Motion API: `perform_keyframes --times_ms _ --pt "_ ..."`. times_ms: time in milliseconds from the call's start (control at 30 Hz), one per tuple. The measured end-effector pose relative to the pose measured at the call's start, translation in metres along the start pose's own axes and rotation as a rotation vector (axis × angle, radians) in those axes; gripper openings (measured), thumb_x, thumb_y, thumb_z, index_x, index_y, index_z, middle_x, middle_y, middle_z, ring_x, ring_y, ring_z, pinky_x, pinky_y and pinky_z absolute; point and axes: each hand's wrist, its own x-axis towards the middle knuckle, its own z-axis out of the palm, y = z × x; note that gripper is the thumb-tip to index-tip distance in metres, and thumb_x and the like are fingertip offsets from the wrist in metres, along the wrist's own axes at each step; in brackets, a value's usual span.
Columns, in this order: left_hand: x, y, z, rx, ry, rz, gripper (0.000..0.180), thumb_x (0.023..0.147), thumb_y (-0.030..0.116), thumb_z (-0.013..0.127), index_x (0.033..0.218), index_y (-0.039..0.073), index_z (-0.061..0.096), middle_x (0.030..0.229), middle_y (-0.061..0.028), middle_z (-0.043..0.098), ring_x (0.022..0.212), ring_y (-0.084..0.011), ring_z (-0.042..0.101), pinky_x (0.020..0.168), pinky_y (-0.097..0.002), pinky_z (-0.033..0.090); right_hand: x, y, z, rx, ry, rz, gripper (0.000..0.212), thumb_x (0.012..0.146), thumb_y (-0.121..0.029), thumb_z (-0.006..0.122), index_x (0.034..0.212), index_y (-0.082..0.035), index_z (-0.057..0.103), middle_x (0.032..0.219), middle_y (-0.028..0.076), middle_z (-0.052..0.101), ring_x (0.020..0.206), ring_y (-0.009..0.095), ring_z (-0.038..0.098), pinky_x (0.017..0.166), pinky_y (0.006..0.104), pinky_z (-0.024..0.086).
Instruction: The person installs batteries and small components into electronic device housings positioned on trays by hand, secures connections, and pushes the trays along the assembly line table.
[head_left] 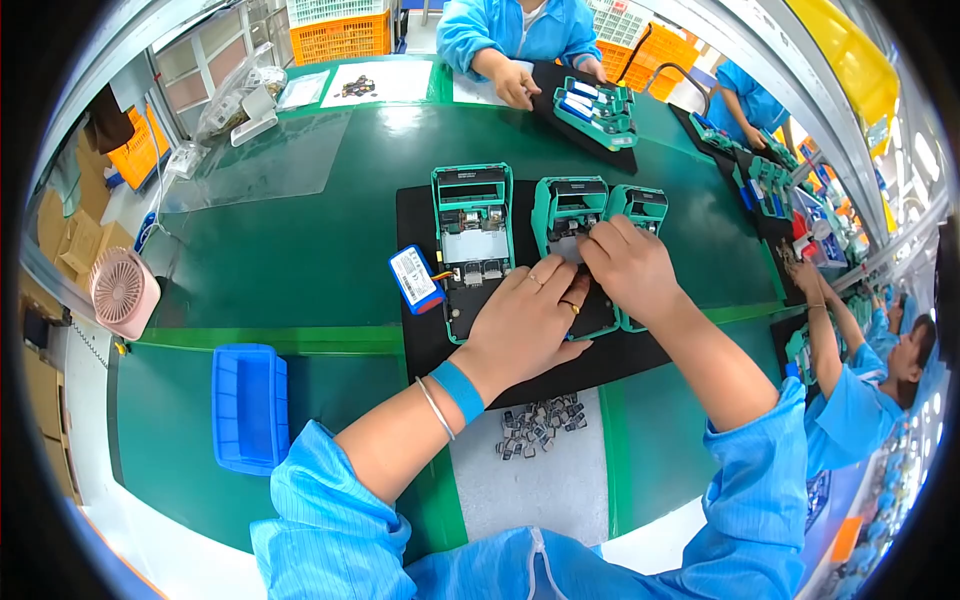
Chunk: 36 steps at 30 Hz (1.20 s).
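Three green open device housings lie in a row on a black mat (415, 222). Both hands are at the middle housing (570, 188). My left hand (530, 318) curls over its lower left part, thumb out to the side. My right hand (628, 262) reaches in from the right with bent fingertips pressed together close to the left fingers; whatever they pinch is hidden. The left housing (474, 240) shows its inner parts, with a blue and white battery pack (416, 280) wired beside it. The right housing (640, 203) is partly covered by my right hand.
Small metallic parts (540, 425) are heaped on a grey sheet (530, 495) near me. To the left stand a blue bin (250, 410) and a pink fan (124, 290). Opposite, a person (520, 50) handles another mat with a housing (597, 108). More people work at right.
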Motion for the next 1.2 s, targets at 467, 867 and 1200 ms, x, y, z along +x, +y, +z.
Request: perform_keyframes --times_ms 467,867,1200 --pt "0.008 0.005 -0.004 0.038 -0.025 -0.007 0.064 0.073 0.039 0.080 0.122 0.003 0.064 0.124 -0.0095 0.056 0.123 -0.0259 0.050 0.093 -0.0387 0.048 0.001 0.002 -0.008 0.021 -0.069 0.182 0.012 0.070 -0.010 0.067 0.077 -0.010 0.057 0.082 0.003 0.054 0.084 0.021 0.060 0.061 0.0312 0.055" --pt "0.004 -0.001 0.001 0.067 0.003 0.015 0.060 0.076 0.043 0.077 0.119 0.003 0.064 0.125 -0.0084 0.056 0.127 -0.0256 0.047 0.099 -0.0388 0.043 -0.123 -0.115 -0.072 0.681 -0.130 0.659 0.014 0.085 -0.005 0.068 0.099 -0.008 0.068 0.086 0.009 0.063 0.081 0.030 0.063 0.069 0.0396 0.054" --pt "0.009 0.004 -0.003 0.097 -0.003 0.011 0.061 0.074 0.039 0.079 0.122 0.005 0.065 0.128 -0.0084 0.056 0.127 -0.0280 0.048 0.099 -0.0413 0.045 -0.117 -0.138 -0.044 0.368 -0.118 0.741 0.012 0.078 -0.017 0.074 0.084 -0.008 0.068 0.076 0.005 0.059 0.072 0.024 0.063 0.060 0.0372 0.053"
